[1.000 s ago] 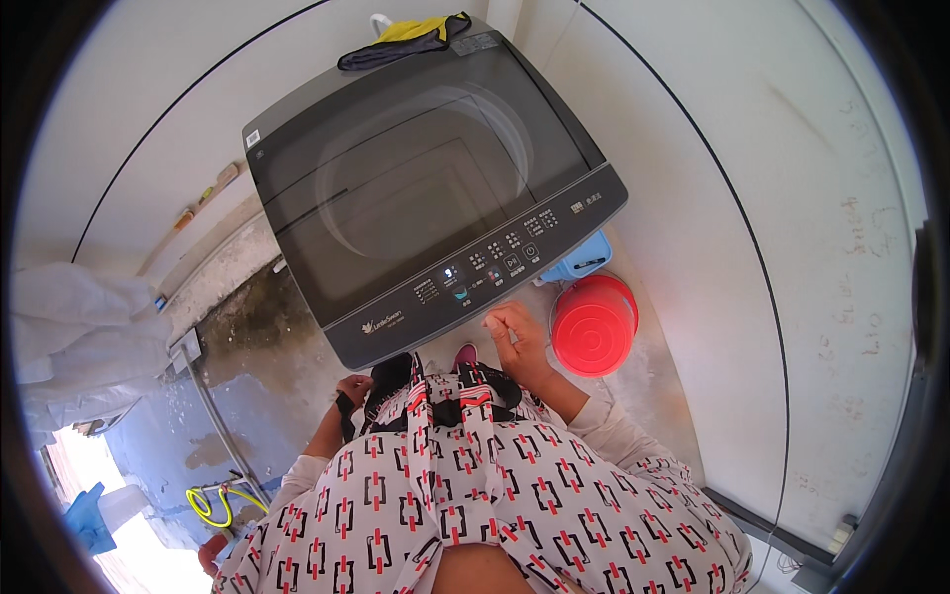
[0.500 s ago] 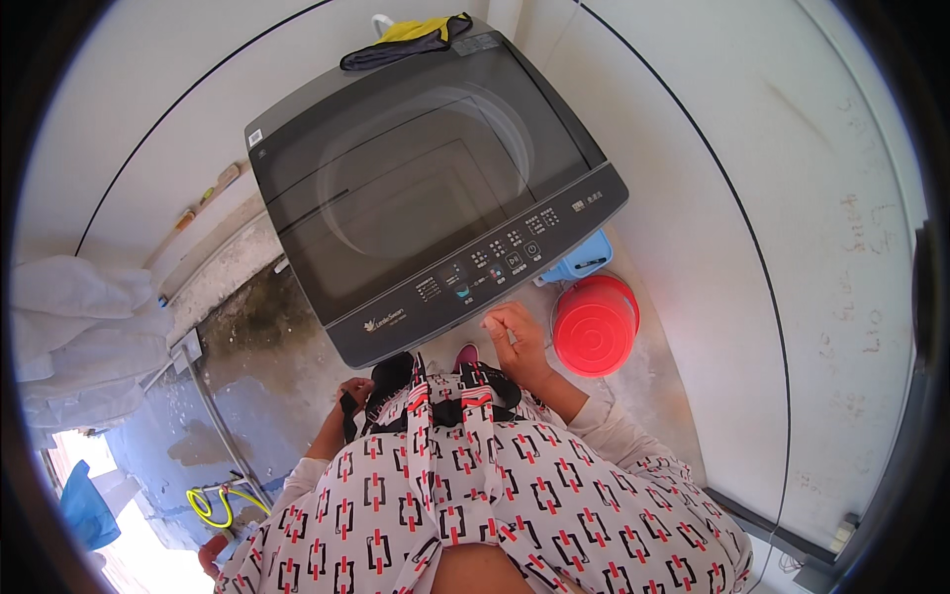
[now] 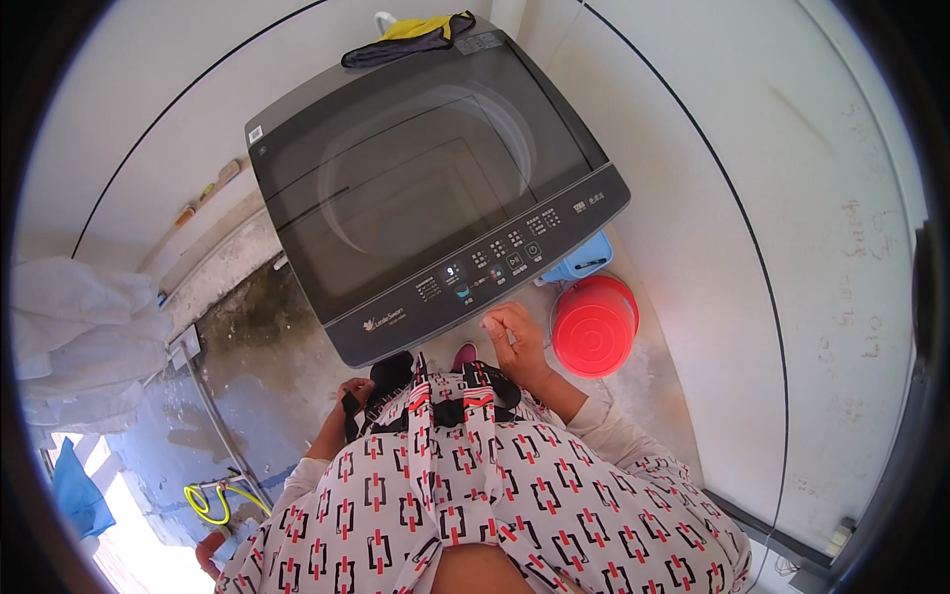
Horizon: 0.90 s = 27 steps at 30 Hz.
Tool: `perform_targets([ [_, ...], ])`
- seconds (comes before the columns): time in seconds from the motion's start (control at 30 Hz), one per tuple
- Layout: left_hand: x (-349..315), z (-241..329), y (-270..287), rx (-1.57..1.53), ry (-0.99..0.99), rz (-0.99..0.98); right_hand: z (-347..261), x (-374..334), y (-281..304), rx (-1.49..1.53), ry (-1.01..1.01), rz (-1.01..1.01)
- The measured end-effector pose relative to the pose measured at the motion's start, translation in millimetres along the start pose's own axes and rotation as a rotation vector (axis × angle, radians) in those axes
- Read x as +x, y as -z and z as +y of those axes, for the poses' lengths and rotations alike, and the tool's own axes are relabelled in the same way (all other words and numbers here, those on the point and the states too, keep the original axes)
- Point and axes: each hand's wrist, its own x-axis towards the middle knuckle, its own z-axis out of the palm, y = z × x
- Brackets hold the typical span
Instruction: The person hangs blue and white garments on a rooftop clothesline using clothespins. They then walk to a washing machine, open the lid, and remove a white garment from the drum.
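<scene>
A dark grey top-loading washing machine (image 3: 416,178) stands before me, its see-through lid down. Along its near edge runs the control panel (image 3: 485,262), where a small display glows white. My right hand (image 3: 517,342) is just off the panel's front edge, fingers curled in and thumb bent, with nothing visible in it. Low by my left side, below the machine's near left corner, my left hand (image 3: 354,390) is closed against something black (image 3: 350,408); its fingers are partly hidden and I cannot make out what it holds.
A red lidded bucket (image 3: 594,332) and a blue plastic container (image 3: 584,259) sit right of the machine. A yellow and grey cloth (image 3: 411,40) lies on its back edge. White fabric (image 3: 84,337) hangs at left, above a yellow hose (image 3: 210,505). A wall (image 3: 752,198) rises at right.
The small display on the control panel has lit up. Both hands stay nearly where they were.
</scene>
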Motion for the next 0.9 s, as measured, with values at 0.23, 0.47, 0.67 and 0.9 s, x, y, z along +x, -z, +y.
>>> perform_targets([
  [0.23,5,0,2,-0.040,0.014,-0.031,2,2,1,-0.002,0.000,0.005],
  [0.47,10,1,1,-0.022,-0.045,-0.038,1,5,3,-0.009,-0.005,0.006],
  [0.67,15,-3,0,-0.018,-0.009,-0.024,1,6,2,-0.012,0.003,0.008],
  [0.9,18,0,0,-0.034,-0.017,-0.042,2,7,2,-0.010,-0.006,0.019],
])
